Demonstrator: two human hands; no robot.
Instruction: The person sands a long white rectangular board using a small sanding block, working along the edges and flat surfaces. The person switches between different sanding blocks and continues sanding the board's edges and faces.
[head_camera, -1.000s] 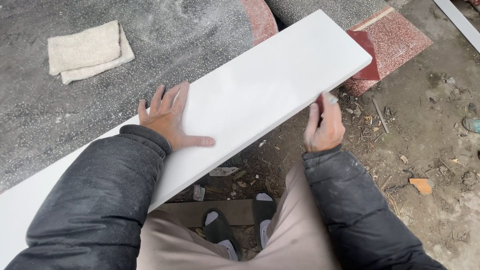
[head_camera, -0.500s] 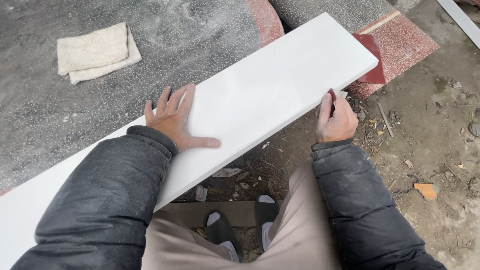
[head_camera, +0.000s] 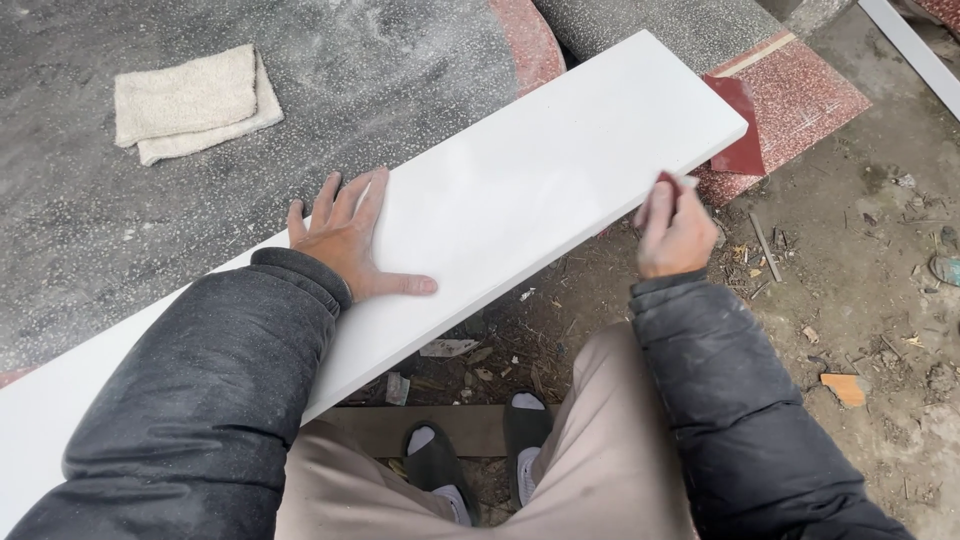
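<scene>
Both hands are on the long white slab (head_camera: 520, 190): the left hand (head_camera: 350, 240) lies flat and open on its top face, fingers spread and thumb out toward the near edge, which looks like a way of pinning the slab so it does not slide. The right hand (head_camera: 675, 230) is closed around a small dark red abrasive piece (head_camera: 668, 182), pinched between fingers and thumb and held right at the slab's near edge, close to its far end. The slab lies slantwise across a grey speckled stone worktop (head_camera: 150, 220), its near edge overhanging the ground, so that edge is free to reach. Under its far corner a dark red sheet (head_camera: 742, 140) sticks out over a reddish speckled slab (head_camera: 800, 100). Well apart, on the worktop, a folded pale cloth (head_camera: 190, 100) lies. Below, the person's sandalled feet (head_camera: 480, 460) stand on littered dirt. No packages or labels show.
</scene>
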